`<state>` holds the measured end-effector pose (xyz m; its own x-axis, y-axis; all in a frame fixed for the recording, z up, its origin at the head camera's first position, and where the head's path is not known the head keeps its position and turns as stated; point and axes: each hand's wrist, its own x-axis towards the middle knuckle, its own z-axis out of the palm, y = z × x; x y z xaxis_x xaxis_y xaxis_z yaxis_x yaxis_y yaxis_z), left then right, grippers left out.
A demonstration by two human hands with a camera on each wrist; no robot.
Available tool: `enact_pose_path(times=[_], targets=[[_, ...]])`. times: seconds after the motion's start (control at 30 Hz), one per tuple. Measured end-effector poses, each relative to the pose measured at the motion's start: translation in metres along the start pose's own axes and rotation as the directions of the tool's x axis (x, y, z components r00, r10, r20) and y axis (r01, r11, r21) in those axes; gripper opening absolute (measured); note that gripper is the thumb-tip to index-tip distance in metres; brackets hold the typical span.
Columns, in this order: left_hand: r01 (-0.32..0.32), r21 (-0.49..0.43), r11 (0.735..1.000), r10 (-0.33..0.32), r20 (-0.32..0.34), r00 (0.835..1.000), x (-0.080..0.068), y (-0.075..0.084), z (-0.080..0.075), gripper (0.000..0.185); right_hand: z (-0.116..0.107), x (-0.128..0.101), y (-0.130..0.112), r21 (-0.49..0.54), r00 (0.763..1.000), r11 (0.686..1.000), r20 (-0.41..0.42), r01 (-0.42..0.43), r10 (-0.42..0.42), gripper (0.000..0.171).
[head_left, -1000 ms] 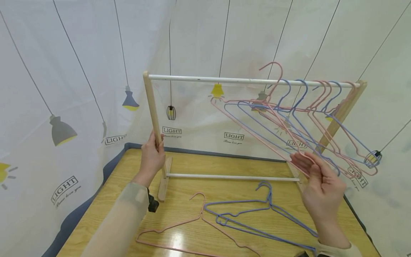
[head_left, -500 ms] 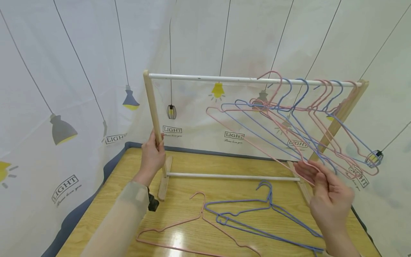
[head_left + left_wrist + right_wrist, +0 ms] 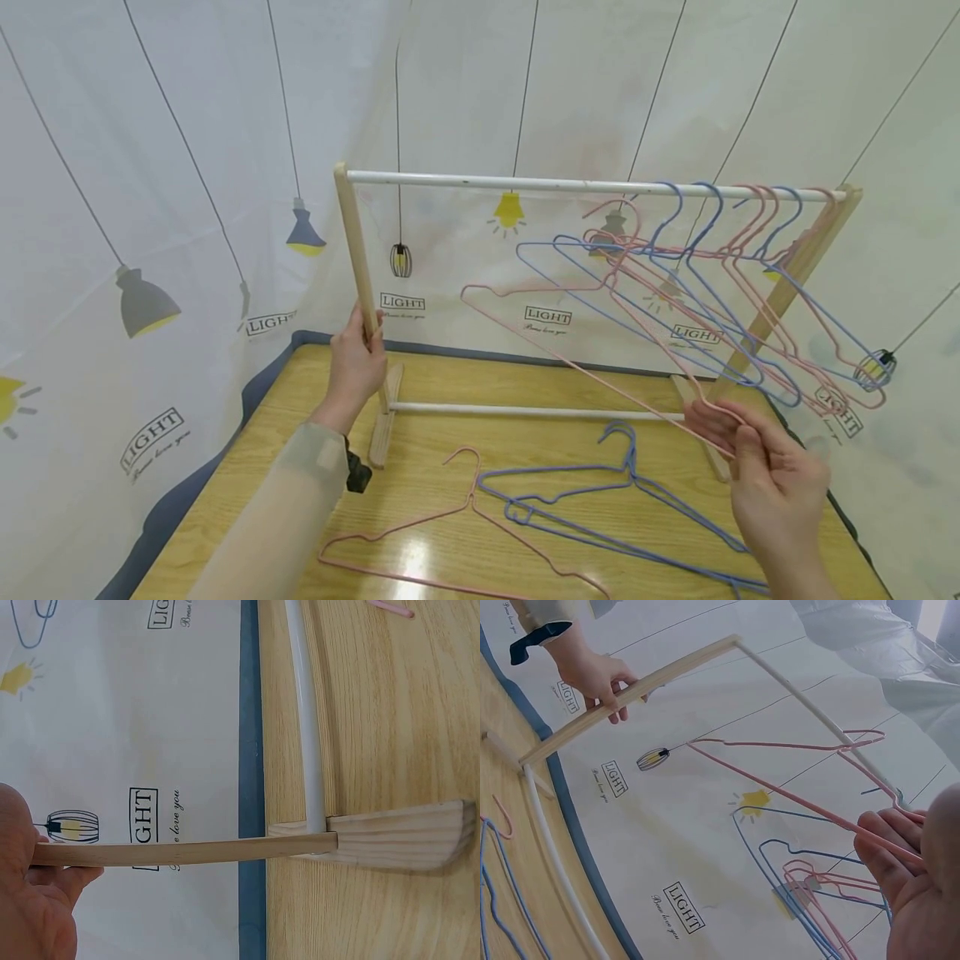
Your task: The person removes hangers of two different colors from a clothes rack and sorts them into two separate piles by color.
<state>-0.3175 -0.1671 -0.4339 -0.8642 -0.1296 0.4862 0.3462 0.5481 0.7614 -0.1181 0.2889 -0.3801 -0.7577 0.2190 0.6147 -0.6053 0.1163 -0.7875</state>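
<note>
My right hand [image 3: 780, 487] pinches a pink wire hanger [image 3: 540, 290] by its right corner. The hanger's hook sits below the level of the white top rail [image 3: 480, 182], on the near side and apart from it. My left hand [image 3: 356, 362] grips the left wooden post [image 3: 358, 258] of the clothes rack, fingers wrapped behind it; the left wrist view shows this post [image 3: 187, 852] running down to its wooden foot [image 3: 405, 836]. Several blue and pink hangers, among them a blue hanger [image 3: 708, 208], hang toward the rail's right end.
On the wooden table [image 3: 300, 467] lie a pink hanger [image 3: 471, 498] and overlapping blue hangers [image 3: 570, 471], in front of the rack's lower bar [image 3: 525, 410]. The right post [image 3: 776, 308] stands behind the hung hangers. A lamp-printed cloth [image 3: 225, 125] covers the wall.
The pink hanger has come down, its hook passing from above the rail to below it. My right hand has moved lower and slightly right. My left hand has stayed on the post.
</note>
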Motion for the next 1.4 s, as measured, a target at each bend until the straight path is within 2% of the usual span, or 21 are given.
enact_pose_path(times=[0.07, 0.17, 0.37, 0.5, 0.63, 0.73, 0.83, 1.2, 1.3, 1.4], targets=[[-0.001, 0.001, 1.0, 0.001, 0.003, 1.0, 0.0, -0.001, 0.0, 0.052, -0.001, -0.005, -0.001, -0.049, 0.997, 0.996, 0.005, -0.076, 0.077, 0.033], [0.001, 0.003, 1.0, -0.001, 0.007, 1.0, 0.0, 0.0, 0.0, 0.052, -0.003, -0.012, 0.0, -0.049, 0.99, 0.99, 0.043, -0.135, 0.137, 0.034], [0.0, 0.002, 1.0, 0.0, 0.007, 1.0, 0.0, 0.001, 0.0, 0.052, -0.002, -0.027, 0.011, 0.005, 0.978, 0.985, 0.116, -0.174, 0.172, 0.035], [0.0, 0.004, 1.0, 0.0, 0.005, 1.0, 0.0, 0.001, -0.001, 0.051, -0.002, -0.037, 0.019, -0.011, 0.972, 0.983, 0.153, -0.181, 0.18, 0.035], [-0.003, 0.008, 1.0, 0.003, -0.003, 1.0, 0.0, 0.002, -0.001, 0.049, -0.002, -0.046, 0.028, 0.04, 0.966, 0.985, 0.205, -0.167, 0.156, 0.034], [0.001, 0.009, 1.0, -0.001, -0.006, 1.0, 0.0, 0.003, -0.002, 0.048, 0.0, -0.053, 0.034, 0.145, 0.962, 0.976, 0.244, -0.16, 0.121, 0.033], [0.007, 0.009, 1.0, -0.007, 0.0, 1.0, -0.001, 0.003, -0.002, 0.049, 0.001, -0.059, 0.039, 0.196, 0.956, 0.968, 0.276, -0.156, 0.098, 0.033], [0.0, 0.001, 1.0, 0.0, 0.002, 1.0, -0.002, 0.003, -0.002, 0.049, 0.007, -0.082, 0.057, 0.2, 0.911, 0.967, 0.408, -0.158, 0.065, 0.03], [0.001, 0.0, 1.0, -0.001, 0.002, 1.0, -0.002, 0.003, -0.002, 0.048, 0.008, -0.088, 0.062, 0.247, 0.901, 0.952, 0.429, -0.183, 0.062, 0.03], [0.004, -0.004, 1.0, -0.004, 0.006, 1.0, -0.001, 0.004, -0.002, 0.048, 0.01, -0.093, 0.069, 0.355, 0.885, 0.911, 0.465, -0.211, 0.023, 0.031]])
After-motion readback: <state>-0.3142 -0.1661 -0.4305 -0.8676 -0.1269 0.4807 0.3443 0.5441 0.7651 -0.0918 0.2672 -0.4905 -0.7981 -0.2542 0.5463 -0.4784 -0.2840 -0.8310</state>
